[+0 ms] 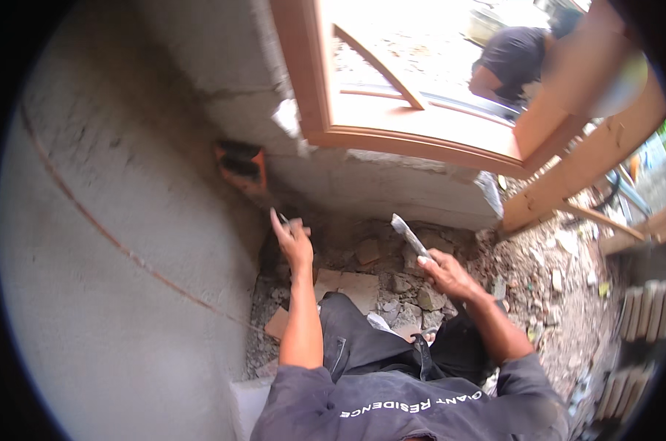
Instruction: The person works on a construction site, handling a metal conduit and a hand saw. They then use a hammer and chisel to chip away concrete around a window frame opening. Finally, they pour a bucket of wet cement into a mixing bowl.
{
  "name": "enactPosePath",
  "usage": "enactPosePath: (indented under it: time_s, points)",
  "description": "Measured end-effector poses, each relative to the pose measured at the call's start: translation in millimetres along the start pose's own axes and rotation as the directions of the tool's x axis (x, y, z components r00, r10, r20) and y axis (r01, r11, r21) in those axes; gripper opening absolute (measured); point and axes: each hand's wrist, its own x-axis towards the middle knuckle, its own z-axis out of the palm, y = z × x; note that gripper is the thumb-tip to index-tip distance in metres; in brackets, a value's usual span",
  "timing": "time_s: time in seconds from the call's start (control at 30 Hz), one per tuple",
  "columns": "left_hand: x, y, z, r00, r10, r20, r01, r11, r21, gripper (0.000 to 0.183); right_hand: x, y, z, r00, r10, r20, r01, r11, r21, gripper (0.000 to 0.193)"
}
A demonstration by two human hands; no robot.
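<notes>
From here: coarse grey plaster wall (127,169) at frame left, smooth brown wooden frame (305,81) up top, jagged rubble (432,298) below centre. Right hand (450,276), right of centre, closed firmly round a slim, rough grey tool (412,238), blunt pale tip up-left. Left hand (296,241), left of centre, fingers partly extended near an orange-and-black piece (243,167); can't tell whether it grips anything.

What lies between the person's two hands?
In the head view, a grey bar in the right hand juts partway toward the left hand; below the gap lies rubble, including a reddish-brown fragment.
</notes>
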Motion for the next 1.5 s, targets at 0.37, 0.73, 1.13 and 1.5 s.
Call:
enactPosePath:
  time_s: [0.37, 0.73, 1.13, 1.5]
  points:
    - [-108.8, -88.3, 54.1, 0.664, -0.448, 0.599, 0.338, 0.894, 0.295, 0.031, -53.0, 117.1, -112.1, 0.941, 0.000, -0.339, -0.151, 0.895, -0.419, 0.043]
    - [-132.2, -78.9, 59.7, 0.759, -0.390, 0.522, 0.080, 0.850, 0.520, 0.025, -93.1, 326.1, -58.7, 0.555, 0.486, -0.675, -0.661, 0.750, -0.003, 0.042]
    - [-0.9, 47.9, 62.0, 0.981, 0.175, 0.084, -0.187, 0.970, 0.157, 0.036, -88.4, 420.3, -34.6, 0.648, 0.534, -0.543, -0.564, 0.816, 0.129, 0.039]
    - [123.3, 271.4, 90.4, 0.561, 0.822, -0.101, -0.717, 0.543, 0.436, 0.067, -51.3, 464.4, -43.3, 0.603, 0.385, -0.699, -0.431, 0.894, 0.120, 0.044]
